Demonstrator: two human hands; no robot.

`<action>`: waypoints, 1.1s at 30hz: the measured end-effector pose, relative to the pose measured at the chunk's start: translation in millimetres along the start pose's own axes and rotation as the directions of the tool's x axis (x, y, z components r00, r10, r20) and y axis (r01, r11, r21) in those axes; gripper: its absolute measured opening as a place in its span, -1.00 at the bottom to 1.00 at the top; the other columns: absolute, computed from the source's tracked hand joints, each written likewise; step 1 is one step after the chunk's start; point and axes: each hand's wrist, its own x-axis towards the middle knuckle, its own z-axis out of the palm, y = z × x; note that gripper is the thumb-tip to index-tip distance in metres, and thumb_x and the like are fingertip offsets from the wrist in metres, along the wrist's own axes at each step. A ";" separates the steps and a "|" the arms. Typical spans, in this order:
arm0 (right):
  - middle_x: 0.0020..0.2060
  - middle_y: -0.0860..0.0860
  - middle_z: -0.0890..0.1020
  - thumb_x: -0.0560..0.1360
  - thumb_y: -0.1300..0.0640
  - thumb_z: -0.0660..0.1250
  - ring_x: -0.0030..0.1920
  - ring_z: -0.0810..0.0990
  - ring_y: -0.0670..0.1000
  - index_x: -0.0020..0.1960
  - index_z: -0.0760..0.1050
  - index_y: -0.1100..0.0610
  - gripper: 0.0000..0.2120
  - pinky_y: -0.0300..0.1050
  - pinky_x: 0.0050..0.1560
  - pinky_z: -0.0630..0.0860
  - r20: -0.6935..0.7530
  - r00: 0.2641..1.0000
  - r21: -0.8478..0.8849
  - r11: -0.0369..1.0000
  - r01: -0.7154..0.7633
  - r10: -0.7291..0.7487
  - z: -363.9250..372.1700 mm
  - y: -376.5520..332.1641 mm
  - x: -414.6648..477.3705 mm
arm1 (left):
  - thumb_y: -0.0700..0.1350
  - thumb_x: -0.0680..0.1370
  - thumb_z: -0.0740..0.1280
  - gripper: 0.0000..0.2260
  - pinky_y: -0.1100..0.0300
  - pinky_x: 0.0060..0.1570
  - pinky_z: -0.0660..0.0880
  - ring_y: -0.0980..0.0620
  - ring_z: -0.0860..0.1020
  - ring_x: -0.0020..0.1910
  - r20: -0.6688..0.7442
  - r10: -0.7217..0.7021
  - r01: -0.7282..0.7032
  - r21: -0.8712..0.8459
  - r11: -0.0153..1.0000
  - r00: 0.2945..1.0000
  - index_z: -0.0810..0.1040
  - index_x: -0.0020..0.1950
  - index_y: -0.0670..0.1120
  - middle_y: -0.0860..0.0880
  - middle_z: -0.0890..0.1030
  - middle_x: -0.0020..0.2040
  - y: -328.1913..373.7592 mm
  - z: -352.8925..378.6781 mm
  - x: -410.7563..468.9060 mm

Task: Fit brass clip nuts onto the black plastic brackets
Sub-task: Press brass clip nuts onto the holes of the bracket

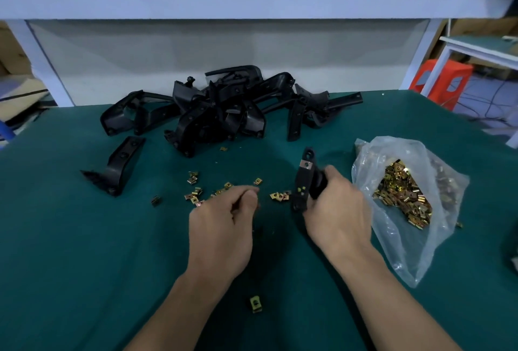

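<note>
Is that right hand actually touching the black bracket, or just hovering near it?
Touching. The head view shows the right hand with fingers curled round the black bracket.

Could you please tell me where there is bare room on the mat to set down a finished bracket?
The widest bare patch of green mat lies near left, between the lone bracket and the left hand. Another lies far right, between the bracket pile and the bag of clip nuts. It is crowded around the loose clip nuts in the middle.
</note>
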 end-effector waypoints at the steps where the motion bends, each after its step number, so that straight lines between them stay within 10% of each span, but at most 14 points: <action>1: -0.40 -0.11 0.44 0.43 -0.02 0.37 -0.36 0.41 0.12 -0.20 0.26 -0.04 -0.73 -0.04 -0.32 0.31 0.041 0.999 -0.016 1.000 0.003 -0.002 -0.7 0.6 -1.0 | 0.02 0.63 0.29 -0.81 0.49 -0.13 0.46 0.31 0.63 -0.17 -0.013 -0.018 0.018 0.022 1.000 1.000 0.68 -0.06 0.22 0.37 0.65 -0.21 -0.7 -2.1 3.4; 7: -0.33 -0.07 0.36 0.44 -0.01 0.39 -0.29 0.36 0.18 0.07 0.33 -0.08 -0.71 0.00 -0.25 0.34 0.229 0.972 -0.137 0.987 0.079 -0.046 0.6 -9.7 -8.1 | -0.08 0.63 0.33 -0.76 0.38 -0.22 0.53 0.30 0.63 -0.21 -0.012 -0.087 0.088 0.074 0.993 0.996 0.67 -0.13 0.23 0.37 0.65 -0.24 -7.6 -10.4 14.6; 18: -0.42 -0.12 0.33 0.43 0.04 0.44 -0.35 0.30 0.10 -0.19 0.34 -0.07 -0.75 -0.06 -0.20 0.29 0.218 0.975 -0.192 0.978 0.084 -0.041 -4.9 -13.1 -9.7 | -0.09 0.60 0.36 -0.82 0.10 -0.27 0.56 0.12 0.59 -0.36 0.037 -0.045 0.038 0.159 0.987 0.998 0.70 -0.14 0.09 0.21 0.63 -0.36 -11.8 -1.4 12.6; 33: -0.38 -0.06 0.36 0.44 0.06 0.46 -0.33 0.33 0.11 -0.07 0.45 0.00 -0.80 -0.08 -0.19 0.31 0.289 0.957 -0.208 0.976 0.066 -0.003 -8.8 -9.6 -6.2 | -0.10 0.59 0.36 -0.81 0.25 -0.33 0.52 0.17 0.60 -0.35 0.066 -0.029 0.017 0.184 0.983 0.997 0.73 -0.13 0.10 0.26 0.63 -0.32 -14.2 -1.4 12.8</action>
